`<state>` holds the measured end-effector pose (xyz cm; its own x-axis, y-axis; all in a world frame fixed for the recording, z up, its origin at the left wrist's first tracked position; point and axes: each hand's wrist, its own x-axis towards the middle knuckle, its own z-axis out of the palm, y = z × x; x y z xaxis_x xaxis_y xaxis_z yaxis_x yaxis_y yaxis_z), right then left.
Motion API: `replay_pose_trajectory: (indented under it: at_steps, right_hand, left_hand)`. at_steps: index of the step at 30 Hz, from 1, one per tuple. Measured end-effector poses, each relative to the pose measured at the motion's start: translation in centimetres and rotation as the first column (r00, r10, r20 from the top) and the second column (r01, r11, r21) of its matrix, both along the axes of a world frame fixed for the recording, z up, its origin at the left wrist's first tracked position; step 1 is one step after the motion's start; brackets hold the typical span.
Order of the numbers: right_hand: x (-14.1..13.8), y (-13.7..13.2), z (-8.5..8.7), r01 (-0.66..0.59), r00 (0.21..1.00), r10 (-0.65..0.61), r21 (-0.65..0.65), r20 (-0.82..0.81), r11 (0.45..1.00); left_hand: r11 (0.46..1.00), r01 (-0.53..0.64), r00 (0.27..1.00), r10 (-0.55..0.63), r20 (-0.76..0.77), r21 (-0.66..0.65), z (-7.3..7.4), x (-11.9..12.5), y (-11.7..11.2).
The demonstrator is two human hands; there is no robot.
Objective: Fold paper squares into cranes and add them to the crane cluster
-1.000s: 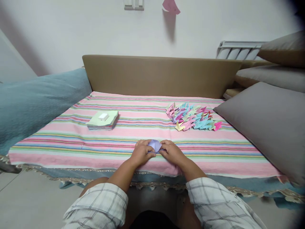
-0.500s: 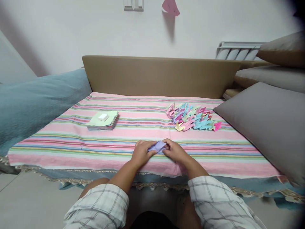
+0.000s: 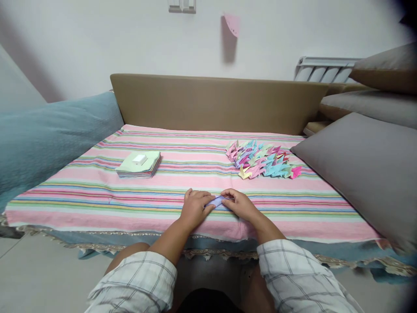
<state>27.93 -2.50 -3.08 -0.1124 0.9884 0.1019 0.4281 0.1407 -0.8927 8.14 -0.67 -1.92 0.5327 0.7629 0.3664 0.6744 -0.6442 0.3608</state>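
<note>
A small piece of purple folded paper [image 3: 216,201] lies low over the striped cloth, between my two hands. My left hand [image 3: 194,206] closes on its left end, thumb in front and fingers behind, hiding that end. At the right end, my right hand [image 3: 239,202] pinches the paper between thumb and fingers. The paper looks narrow, and its exact fold is partly covered by my fingers.
A stack of coloured square paper [image 3: 138,167] with a small white block [image 3: 139,159] on top sits to the left. Many folded paper cranes [image 3: 260,161] cluster at the right. A grey cushion [image 3: 355,169] leans at the right end of the striped cloth [image 3: 97,204].
The purple paper now shows as a narrower strip, where a wider, angular shape showed before. My hands have barely shifted. The pink paper on the wall has swung.
</note>
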Motion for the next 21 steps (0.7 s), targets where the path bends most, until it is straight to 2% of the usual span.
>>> replay_pose_trajectory:
  at_steps: [4, 10, 21]
  right_hand:
    - [-0.43, 0.07, 0.14, 0.099, 0.987, -0.105, 0.053, 0.121, 0.994]
    - [-1.0, 0.06, 0.51, 0.145, 0.966, -0.171, 0.141, 0.193, 0.979]
    - [-0.03, 0.01, 0.86, 0.136, 0.929, -0.155, 0.08, 0.337, 0.987]
  left_hand:
    - [1.0, 0.003, 1.0, -0.002, -0.022, 0.019, -0.19, -0.04, 0.03]
    - [1.0, 0.008, 0.999, -0.007, -0.049, 0.023, -0.14, 0.01, -0.04]
    - [1.0, 0.003, 0.998, -0.003, -0.058, 0.005, -0.01, 0.01, -0.15]
